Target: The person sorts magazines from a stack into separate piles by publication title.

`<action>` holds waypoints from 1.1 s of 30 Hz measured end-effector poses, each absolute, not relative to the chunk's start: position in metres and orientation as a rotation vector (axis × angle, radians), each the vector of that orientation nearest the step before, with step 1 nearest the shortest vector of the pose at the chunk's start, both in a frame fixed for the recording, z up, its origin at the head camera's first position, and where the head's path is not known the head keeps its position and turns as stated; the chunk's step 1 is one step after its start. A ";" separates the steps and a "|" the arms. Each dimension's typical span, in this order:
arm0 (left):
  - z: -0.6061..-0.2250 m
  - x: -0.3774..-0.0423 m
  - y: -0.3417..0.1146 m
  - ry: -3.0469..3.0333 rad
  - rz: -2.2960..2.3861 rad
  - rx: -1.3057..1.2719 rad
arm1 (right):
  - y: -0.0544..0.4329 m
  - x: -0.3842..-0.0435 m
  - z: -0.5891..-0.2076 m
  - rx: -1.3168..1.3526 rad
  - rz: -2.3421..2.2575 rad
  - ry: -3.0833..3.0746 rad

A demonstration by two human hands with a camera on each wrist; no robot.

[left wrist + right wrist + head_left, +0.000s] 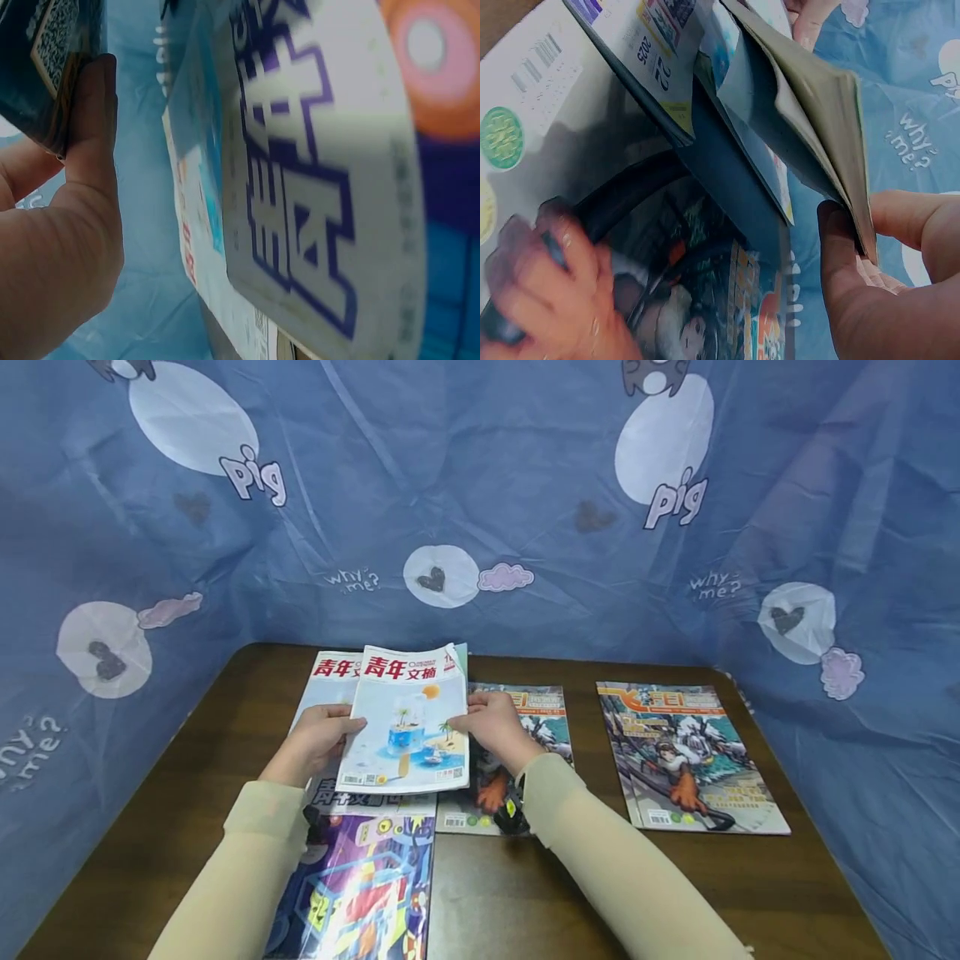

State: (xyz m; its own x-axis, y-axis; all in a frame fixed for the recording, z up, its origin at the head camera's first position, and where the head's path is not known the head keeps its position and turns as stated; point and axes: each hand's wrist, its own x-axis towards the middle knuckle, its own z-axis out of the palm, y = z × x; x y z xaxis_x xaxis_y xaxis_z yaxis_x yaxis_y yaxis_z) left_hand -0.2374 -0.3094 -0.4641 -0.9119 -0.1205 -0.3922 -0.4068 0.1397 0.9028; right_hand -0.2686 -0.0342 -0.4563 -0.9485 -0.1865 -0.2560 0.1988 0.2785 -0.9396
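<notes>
Both hands hold one magazine up over the table, its white and pale-blue cover with red Chinese lettering facing me. My left hand pinches its left edge, thumb on the cover. At the right edge my right hand grips it the same way; the right wrist view shows the pages fanned slightly apart between thumb and fingers. Dark back-cover print with a QR code appears by the left fingers. Below lies a similar red-lettered magazine, partly hidden.
A purple, colourful magazine lies at the front left. Behind my right hand is a comic-style magazine; others like it lie overlapped on the right. The brown table meets a blue printed cloth at the back and sides.
</notes>
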 end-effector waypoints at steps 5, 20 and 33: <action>-0.464 -0.240 -0.316 2.223 1.810 -0.558 | -0.045 -0.276 -0.459 -0.010 -1.664 2.291; -0.466 -0.249 -0.330 2.297 1.735 -0.694 | -0.073 -0.293 -0.468 -0.052 -1.694 2.317; -0.469 -0.259 -0.340 2.367 1.648 -0.790 | -0.095 -0.306 -0.468 -0.013 -1.576 2.419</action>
State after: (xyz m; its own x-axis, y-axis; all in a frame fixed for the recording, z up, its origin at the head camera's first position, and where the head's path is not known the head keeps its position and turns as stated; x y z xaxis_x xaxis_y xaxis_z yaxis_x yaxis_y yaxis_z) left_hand -0.2587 -0.3398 -0.4694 -0.8499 -0.3328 -0.4086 -0.4987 0.2576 0.8276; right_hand -0.3056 -0.0947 -0.4681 -0.9677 -0.1449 -0.2065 0.1304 0.4136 -0.9011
